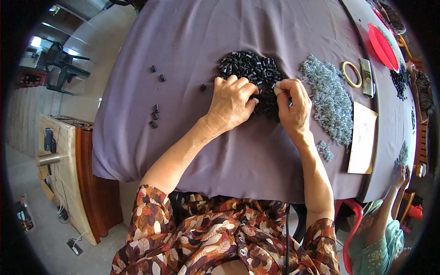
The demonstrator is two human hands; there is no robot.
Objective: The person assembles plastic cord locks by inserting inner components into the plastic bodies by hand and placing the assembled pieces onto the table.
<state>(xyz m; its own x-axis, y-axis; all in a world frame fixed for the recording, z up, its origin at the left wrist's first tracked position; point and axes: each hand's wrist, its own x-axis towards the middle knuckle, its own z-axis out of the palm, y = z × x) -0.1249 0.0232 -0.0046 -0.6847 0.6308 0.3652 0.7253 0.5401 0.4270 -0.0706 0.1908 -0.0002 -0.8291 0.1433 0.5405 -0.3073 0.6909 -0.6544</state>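
Note:
A pile of small black tube-shaped plastic pieces [252,65] lies on the purple-grey cloth in front of me. My left hand [231,103] rests at the pile's near left edge, its fingers curled and the thumb drawn in toward them. Along the near right edge, my right hand [294,105] has its forefinger and thumb bent in a pinch, with something pale at the fingertips. What either hand holds is too small or hidden to name. Left of the pile, several loose black pieces [155,117] are scattered on the cloth.
Right of my right hand spreads a heap of small clear pieces [327,98]. Beyond it are a tape roll [358,83], a metal-and-dark flat object [367,78] and a paper sheet [362,140]. A red tray [382,48] and another person's arm [387,201] are farther right.

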